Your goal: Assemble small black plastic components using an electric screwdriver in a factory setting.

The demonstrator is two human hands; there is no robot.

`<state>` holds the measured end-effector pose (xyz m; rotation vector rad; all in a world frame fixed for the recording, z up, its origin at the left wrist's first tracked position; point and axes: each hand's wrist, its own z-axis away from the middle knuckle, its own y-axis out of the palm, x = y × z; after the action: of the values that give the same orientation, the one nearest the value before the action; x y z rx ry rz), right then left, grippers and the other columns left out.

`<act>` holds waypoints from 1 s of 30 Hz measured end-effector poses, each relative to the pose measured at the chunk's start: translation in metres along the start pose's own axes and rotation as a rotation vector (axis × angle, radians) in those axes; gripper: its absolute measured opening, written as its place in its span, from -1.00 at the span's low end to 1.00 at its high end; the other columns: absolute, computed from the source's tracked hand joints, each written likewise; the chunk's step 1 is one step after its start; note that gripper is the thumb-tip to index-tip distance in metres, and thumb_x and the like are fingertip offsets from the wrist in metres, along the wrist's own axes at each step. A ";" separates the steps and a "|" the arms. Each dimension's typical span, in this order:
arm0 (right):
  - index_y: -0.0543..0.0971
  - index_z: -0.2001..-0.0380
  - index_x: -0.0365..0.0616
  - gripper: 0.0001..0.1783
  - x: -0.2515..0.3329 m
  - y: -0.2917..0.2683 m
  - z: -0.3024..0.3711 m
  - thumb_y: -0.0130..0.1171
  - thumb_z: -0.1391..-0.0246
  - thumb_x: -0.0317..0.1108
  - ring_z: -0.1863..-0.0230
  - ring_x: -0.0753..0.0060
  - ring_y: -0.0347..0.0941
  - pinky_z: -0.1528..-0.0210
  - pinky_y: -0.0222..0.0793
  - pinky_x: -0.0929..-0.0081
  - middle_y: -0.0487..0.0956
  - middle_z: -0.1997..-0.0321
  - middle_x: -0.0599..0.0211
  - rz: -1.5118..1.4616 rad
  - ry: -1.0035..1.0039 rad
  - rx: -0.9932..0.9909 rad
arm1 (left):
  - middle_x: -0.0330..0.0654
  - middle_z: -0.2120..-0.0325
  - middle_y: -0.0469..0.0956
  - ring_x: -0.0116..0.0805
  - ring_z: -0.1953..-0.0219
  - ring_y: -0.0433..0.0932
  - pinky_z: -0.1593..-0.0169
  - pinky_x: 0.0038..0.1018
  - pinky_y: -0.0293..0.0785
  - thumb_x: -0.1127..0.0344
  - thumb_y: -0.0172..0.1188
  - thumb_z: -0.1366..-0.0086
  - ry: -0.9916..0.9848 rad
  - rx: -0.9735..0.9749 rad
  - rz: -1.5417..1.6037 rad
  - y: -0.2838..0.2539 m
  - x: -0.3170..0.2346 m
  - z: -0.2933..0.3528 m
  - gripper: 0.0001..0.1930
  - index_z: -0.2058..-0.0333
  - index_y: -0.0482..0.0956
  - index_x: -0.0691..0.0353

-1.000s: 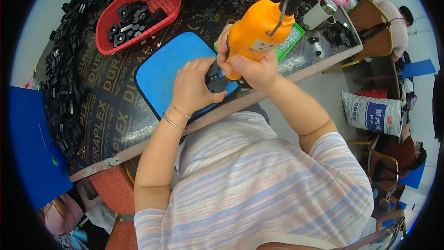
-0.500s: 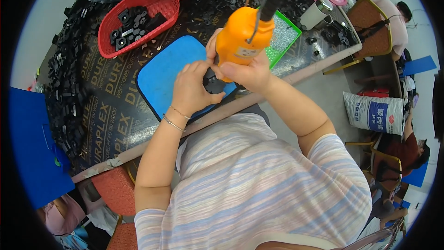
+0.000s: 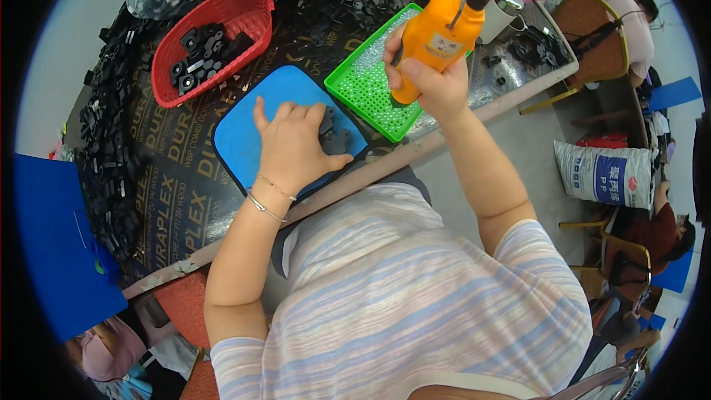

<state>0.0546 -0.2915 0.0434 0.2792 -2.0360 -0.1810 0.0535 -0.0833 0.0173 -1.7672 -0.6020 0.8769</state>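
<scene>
My right hand [image 3: 435,83] is wrapped around an orange electric screwdriver [image 3: 443,33], which hangs from a dark cord. The tool's lower end is over a green perforated tray [image 3: 398,135] holding many small silvery pieces, probably screws [image 3: 376,55]. On a blue mat [image 3: 241,118], my left hand [image 3: 296,141] has its fingers and thumb around a dark moulded plastic part [image 3: 335,132], partly hidden by the fingers. The thumb reaches toward the mat's near right edge.
A red basket [image 3: 263,37] with black parts stands beyond the mat. Loose black parts [image 3: 111,155] heap along the table's left and far sides. A steel flask [image 3: 503,15] stands at the right. Other people sit at both sides, beside chairs and a white sack [image 3: 603,170].
The screwdriver in my right hand has moved right and away from the dark part, over the green tray. My left hand has shifted slightly left and its fingers have spread on the part.
</scene>
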 end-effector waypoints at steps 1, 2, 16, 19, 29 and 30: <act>0.38 0.30 -0.33 -0.69 -0.003 -0.001 0.002 0.16 0.12 -0.40 0.57 0.46 0.39 0.50 0.33 0.59 0.43 0.39 0.16 -0.012 -0.022 -0.023 | -0.17 0.46 0.52 -0.23 0.23 0.44 -0.16 0.13 -0.15 -0.08 0.39 0.34 -0.019 0.020 -0.046 0.000 -0.005 -0.002 -0.41 0.36 0.51 0.23; 0.38 0.30 -0.33 -0.69 -0.004 -0.002 0.003 0.16 0.12 -0.40 0.57 0.46 0.39 0.50 0.33 0.59 0.43 0.39 0.16 -0.013 -0.024 -0.026 | -0.17 0.46 0.52 -0.23 0.23 0.44 -0.16 0.13 -0.15 -0.08 0.39 0.34 -0.017 0.022 -0.049 0.002 -0.009 -0.002 -0.41 0.36 0.51 0.23; 0.38 0.31 -0.31 -0.70 -0.010 -0.005 0.006 0.18 0.10 -0.37 0.58 0.48 0.39 0.51 0.32 0.61 0.43 0.41 0.20 0.010 -0.068 -0.046 | -0.13 0.16 0.40 -0.22 -0.06 0.24 -0.20 0.11 -0.28 -0.08 0.36 0.25 0.023 -0.017 -0.042 -0.007 -0.023 0.015 -0.33 0.20 0.48 0.26; 0.38 0.31 -0.31 -0.69 -0.011 -0.007 0.007 0.18 0.10 -0.36 0.60 0.48 0.38 0.52 0.32 0.60 0.44 0.42 0.20 0.029 -0.041 -0.021 | -0.17 0.10 0.33 -0.26 -0.07 0.22 -0.19 0.07 -0.23 0.01 0.38 0.26 0.079 -0.002 0.002 0.002 -0.027 0.013 -0.38 0.18 0.49 0.21; 0.38 0.30 -0.31 -0.68 -0.007 -0.009 0.001 0.15 0.08 -0.33 0.59 0.47 0.37 0.52 0.30 0.59 0.43 0.43 0.19 -0.008 -0.015 -0.049 | -0.18 0.17 0.36 -0.23 -0.03 0.25 -0.17 0.11 -0.20 0.52 0.05 0.07 0.207 0.051 0.022 0.013 -0.011 0.010 -0.58 0.17 0.55 0.01; 0.37 0.29 -0.31 -0.68 -0.003 -0.008 0.001 0.14 0.08 -0.32 0.58 0.46 0.37 0.51 0.30 0.59 0.43 0.41 0.18 -0.041 -0.046 -0.036 | -0.18 0.17 0.36 -0.23 -0.03 0.25 -0.17 0.11 -0.20 0.52 0.05 0.07 0.205 0.051 0.024 0.012 -0.011 0.010 -0.58 0.17 0.55 0.01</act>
<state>0.0561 -0.2981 0.0387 0.2973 -2.0718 -0.2510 0.0388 -0.0896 0.0072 -1.7942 -0.4227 0.7100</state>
